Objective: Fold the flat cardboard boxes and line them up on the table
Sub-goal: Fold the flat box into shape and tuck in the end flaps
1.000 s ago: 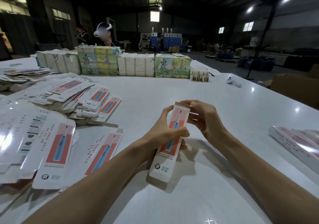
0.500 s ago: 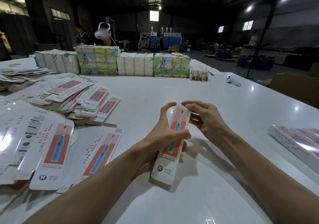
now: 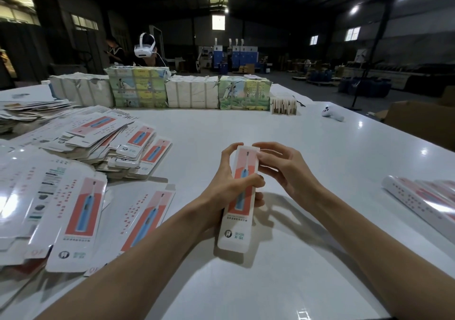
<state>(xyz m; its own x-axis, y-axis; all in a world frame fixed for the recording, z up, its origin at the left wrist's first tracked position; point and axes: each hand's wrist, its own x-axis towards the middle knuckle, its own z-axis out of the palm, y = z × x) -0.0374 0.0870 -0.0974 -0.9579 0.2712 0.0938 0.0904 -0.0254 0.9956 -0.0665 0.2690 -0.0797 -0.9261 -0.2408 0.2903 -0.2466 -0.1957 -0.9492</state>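
At the frame's centre, over the tabletop (image 3: 307, 258), the long box (image 3: 235, 223) is gripped round its middle by the left hand (image 3: 225, 191), and its top end is pinched by the right hand (image 3: 290, 172). The thin, glossy card is judged light, slippery and easily creased, so it is best held along the folded edges.

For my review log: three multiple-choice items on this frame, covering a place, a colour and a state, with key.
1. Where do the folded boxes lie? A. table's right edge B. on the floor C. in a crate
2. Toothbrush colour on the held box? A. green B. blue C. black
3. The left hand is: A. flat on the table B. pointing away C. gripping the held box

1 A: they sit far right. 2 B: blue brush on red. 3 C: its fingers curl round the box while the right hand holds its top end.
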